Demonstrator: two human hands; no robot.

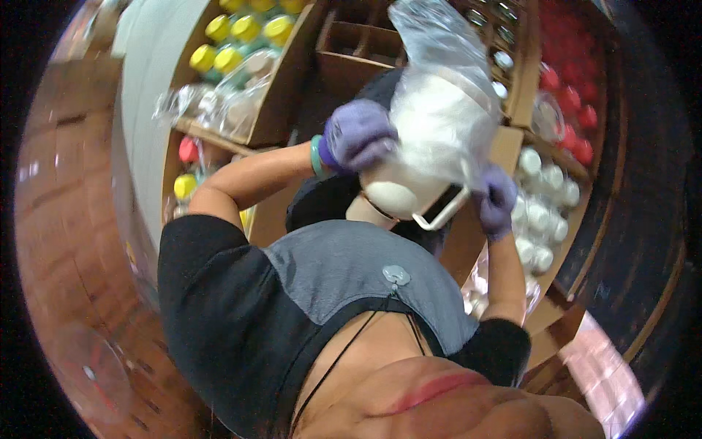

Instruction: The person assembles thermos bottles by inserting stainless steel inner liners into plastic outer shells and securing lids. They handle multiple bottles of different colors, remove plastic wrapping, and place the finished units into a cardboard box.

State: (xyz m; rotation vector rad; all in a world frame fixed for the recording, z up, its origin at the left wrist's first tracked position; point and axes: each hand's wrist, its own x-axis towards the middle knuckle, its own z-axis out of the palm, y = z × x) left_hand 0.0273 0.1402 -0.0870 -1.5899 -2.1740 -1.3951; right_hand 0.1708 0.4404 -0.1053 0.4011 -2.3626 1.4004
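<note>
In front of my chest is a large cream-white tumbler (439,124) with a loop handle (446,211), tilted with its rounded end toward me. A crinkled clear plastic bag (439,36) covers most of it, and the bag's loose end sticks out at the far side. My left hand (358,135), in a purple glove, is closed on the bag's edge at the tumbler's left side. My right hand (497,201), gloved alike, is closed on the bag beside the handle; its fingertips are partly hidden. Below the tumbler, another cream cylindrical piece (369,212) shows partly.
At the far left stands a cardboard box (274,110) of yellow-capped bottles (245,29), with clear wrap over its near side. A divided carton (351,51) is ahead. White-capped bottles (541,212) fill a box at right, with red-capped ones (574,110) beyond. Brown flooring (73,219) lies left.
</note>
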